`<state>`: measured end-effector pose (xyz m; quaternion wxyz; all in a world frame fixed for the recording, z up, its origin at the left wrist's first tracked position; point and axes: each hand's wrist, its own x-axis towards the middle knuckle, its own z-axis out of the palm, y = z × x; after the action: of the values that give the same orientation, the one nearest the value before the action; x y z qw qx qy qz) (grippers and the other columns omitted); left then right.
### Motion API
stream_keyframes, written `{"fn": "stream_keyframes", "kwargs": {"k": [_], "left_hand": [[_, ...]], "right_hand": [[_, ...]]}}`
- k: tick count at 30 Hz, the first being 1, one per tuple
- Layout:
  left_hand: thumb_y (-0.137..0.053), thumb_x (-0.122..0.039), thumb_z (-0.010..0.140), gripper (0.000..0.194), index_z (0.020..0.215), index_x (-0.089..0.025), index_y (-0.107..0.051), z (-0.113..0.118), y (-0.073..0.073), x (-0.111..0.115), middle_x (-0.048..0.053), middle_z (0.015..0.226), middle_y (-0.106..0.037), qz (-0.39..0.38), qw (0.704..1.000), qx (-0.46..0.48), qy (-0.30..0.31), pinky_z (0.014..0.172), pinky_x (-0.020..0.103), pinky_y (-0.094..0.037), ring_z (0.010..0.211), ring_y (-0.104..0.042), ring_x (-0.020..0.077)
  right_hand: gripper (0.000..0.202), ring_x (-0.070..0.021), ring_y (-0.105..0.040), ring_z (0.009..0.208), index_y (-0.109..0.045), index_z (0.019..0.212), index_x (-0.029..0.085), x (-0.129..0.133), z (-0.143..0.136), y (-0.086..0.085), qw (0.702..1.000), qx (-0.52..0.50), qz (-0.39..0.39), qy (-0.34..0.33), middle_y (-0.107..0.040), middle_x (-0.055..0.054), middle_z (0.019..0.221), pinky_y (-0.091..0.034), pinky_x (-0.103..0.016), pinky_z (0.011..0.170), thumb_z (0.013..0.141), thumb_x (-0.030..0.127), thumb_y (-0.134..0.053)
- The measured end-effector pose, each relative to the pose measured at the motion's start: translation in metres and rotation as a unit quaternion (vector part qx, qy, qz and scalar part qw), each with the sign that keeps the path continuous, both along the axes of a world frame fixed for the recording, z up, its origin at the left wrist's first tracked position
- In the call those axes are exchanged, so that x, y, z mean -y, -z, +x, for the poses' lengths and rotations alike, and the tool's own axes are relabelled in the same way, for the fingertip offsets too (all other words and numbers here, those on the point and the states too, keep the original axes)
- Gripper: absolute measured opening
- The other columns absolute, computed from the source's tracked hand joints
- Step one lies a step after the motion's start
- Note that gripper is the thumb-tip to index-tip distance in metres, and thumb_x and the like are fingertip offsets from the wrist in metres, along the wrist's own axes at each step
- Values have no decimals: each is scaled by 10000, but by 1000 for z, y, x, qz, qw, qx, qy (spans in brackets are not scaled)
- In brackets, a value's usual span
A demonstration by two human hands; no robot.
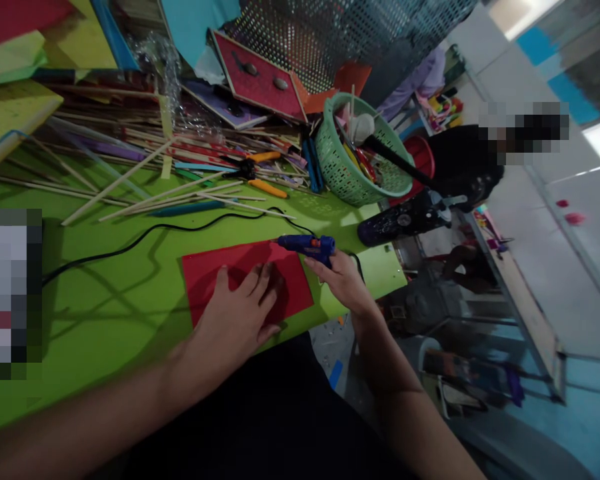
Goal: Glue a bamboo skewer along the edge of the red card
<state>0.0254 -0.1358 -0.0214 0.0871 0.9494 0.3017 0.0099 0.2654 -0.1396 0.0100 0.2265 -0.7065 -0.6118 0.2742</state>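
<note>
My left hand (245, 303) lies flat with spread fingers on a red rectangular sheet (293, 283), which rests at the near edge of the green table (115, 293). A blue glue gun (307, 245) is in my right hand (344, 277), its fingers wrapped round the handle. The gun's nozzle points left, at the far edge of the red sheet; whether it touches the sheet I cannot tell. A black cord (150, 230) runs across the table beyond the sheet.
Thin wooden sticks (130, 177) and orange-handled pliers (265, 173) lie farther back. A green basket (350, 167) of tools stands at the back right, near a dark bottle (395, 227). A pixelated block (10, 293) covers the left edge. Another person (465, 160) is at the right.
</note>
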Motion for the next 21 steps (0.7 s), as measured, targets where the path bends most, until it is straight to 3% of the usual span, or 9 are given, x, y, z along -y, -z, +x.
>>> {"fn": "stream_keyframes", "kwargs": {"k": [12,21], "left_hand": [[-533,-483,984,581,1478,-177,-552,-1,1,0,213,1632,-415,-8,1000,24,-1,1072,757,-381,1477,-395,408],[-513,-496,997,558,1458,-187,-575,-1,0,0,210,1611,-450,-11,1000,18,-4,1076,748,-369,1456,-421,408]], "right_hand": [[344,-234,-630,734,-711,810,216,2,4,0,1000,27,-3,12,-615,-34,635,-453,-305,650,932,520,-607],[343,-237,-635,768,-736,922,203,2,9,-1,999,47,-3,6,-664,-46,722,-435,-299,649,941,516,-597]]}}
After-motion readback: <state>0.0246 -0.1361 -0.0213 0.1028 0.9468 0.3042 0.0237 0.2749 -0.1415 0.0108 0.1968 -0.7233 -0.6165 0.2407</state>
